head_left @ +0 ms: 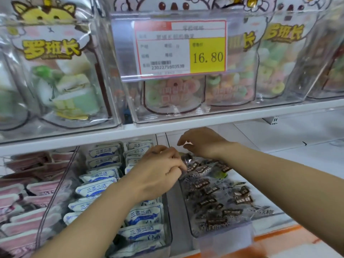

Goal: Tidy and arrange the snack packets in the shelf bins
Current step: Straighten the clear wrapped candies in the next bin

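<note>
Plastic-film snack packets point(214, 198) – seemingly light, slippery, best pinched by an edge seam – left hand point(160, 172) pinches one; right hand point(202, 142) curled, hold unclear.

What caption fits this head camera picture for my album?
Left hand pinches a dark snack packet while right hand hovers above the clear bin, beside blue-and-white packets.
</note>
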`<state>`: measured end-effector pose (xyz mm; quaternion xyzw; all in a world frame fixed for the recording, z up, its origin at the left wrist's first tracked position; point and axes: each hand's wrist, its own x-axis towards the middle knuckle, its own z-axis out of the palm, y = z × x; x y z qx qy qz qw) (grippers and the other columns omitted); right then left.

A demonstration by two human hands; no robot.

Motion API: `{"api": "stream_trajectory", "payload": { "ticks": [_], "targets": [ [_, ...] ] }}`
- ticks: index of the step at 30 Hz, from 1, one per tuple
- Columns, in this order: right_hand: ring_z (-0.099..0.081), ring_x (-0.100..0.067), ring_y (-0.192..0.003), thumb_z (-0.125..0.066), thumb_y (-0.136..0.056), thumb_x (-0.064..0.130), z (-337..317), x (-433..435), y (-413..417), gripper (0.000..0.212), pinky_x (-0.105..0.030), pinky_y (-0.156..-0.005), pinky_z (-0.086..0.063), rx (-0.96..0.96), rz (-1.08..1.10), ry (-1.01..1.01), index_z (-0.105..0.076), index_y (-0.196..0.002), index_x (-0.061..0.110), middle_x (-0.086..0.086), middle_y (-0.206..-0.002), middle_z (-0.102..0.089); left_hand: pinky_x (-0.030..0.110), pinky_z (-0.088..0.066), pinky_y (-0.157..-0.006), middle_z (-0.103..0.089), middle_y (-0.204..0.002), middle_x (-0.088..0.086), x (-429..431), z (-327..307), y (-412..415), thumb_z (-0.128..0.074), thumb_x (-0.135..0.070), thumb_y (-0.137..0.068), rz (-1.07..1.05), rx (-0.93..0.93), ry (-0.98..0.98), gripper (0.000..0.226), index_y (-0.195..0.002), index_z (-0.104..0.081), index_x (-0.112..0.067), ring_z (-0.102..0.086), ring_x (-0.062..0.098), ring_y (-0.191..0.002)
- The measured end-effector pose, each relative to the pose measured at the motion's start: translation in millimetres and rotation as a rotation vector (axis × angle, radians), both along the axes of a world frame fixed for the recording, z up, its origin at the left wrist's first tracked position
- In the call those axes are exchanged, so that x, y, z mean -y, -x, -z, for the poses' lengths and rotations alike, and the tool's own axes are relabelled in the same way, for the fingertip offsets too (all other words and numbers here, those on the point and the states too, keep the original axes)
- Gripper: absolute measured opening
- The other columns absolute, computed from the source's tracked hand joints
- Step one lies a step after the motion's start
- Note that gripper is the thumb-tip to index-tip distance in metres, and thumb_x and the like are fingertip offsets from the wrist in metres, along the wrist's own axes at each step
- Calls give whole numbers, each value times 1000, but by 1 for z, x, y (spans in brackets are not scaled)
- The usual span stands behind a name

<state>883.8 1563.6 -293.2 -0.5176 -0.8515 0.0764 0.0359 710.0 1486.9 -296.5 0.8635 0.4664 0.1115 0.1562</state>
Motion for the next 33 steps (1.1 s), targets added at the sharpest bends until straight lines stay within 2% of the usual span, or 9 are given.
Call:
{"api": "stream_trajectory", "payload": {
  "ticks": [8, 11, 14, 20, 23, 25, 27, 29, 33],
  "targets": [
    [-38, -25, -135, -71, -80, 43, 36, -38, 17, 89, -43, -110, -34, 181, 56, 369, -19, -149, 25, 1, -152, -34, 26, -30, -105, -49, -116, -31, 1, 13, 7, -29, -27, -84, -56, 224, -41, 43, -107, -64, -37, -33, -3, -124],
    [-44, -26, -129, -68, -82, 43, 41, -42, 19, 79, -40, -105, -38, 181, 68, 399, -28, -146, 21, -3, -146, -42, 14, -31, -100, -51, -113, -31, 1, 12, 8, -36, -20, -90, -80, 284, -52, 36, -106, -65, -34, -40, -6, -118],
    [-54, -20, -99, -66, -84, 39, 38, -35, 18, 49, -30, -80, -42, 173, 31, 344, -50, -126, 19, -3, -119, -58, 1, -28, -93, -48, -115, -34, 2, 11, 11, -46, -9, -93, -90, 288, -45, 34, -106, -65, -34, -39, -13, -115],
    [-52, -19, -99, -72, -78, 31, 23, -5, 5, 45, -33, -82, -47, -59, 92, 76, -49, -116, 22, 2, -115, -50, 6, -32, -97, -50, -124, -30, 6, 8, 10, -47, -12, -94, -122, 330, 40, 36, -102, -60, -45, -39, -17, -117],
    [-53, -9, -92, -69, -82, 23, 10, 11, -7, 35, -23, -75, -43, -268, 146, -6, -50, -111, 22, 8, -105, -53, 16, -48, -65, -62, -105, -19, 10, 5, 7, -47, -18, -96, -216, 448, 112, 32, -97, -60, -48, -60, 7, -75],
    [-52, 0, -82, -70, -81, 20, 5, 24, -15, 33, -11, -67, -37, -405, 177, -59, -51, -107, 19, 12, -94, -52, 20, -37, -43, -62, -81, -14, 13, 1, 6, -48, -20, -96, -295, 534, 133, 30, -99, -58, -48, -44, 11, -46],
    [-56, -7, -85, -75, -75, 22, 7, 36, -20, 40, -9, -63, -37, -510, 213, -162, -52, -106, 17, 9, -94, -55, 7, -40, -59, -59, -106, -27, 17, -3, 5, -52, -21, -94, -301, 564, 82, 32, -106, -52, -50, -54, 2, -74],
    [-55, -6, -75, -82, -67, 21, 7, 54, -21, 45, -4, -61, -39, -701, 264, -204, -50, -98, 16, 10, -83, -54, -2, -28, -82, -37, -121, -39, 24, -9, 1, -57, -28, -92, -257, 492, 54, 44, -120, -38, -55, -38, -11, -111],
    [-52, 0, -54, -88, -59, 26, -2, 81, -23, 51, -11, -51, -40, -889, 269, -130, -53, -93, 12, 7, -67, -55, -10, -14, -84, -28, -117, -44, 38, -8, -11, -63, -36, -87, -218, 438, -7, 53, -131, -36, -50, -26, -30, -106]
  ]
}}
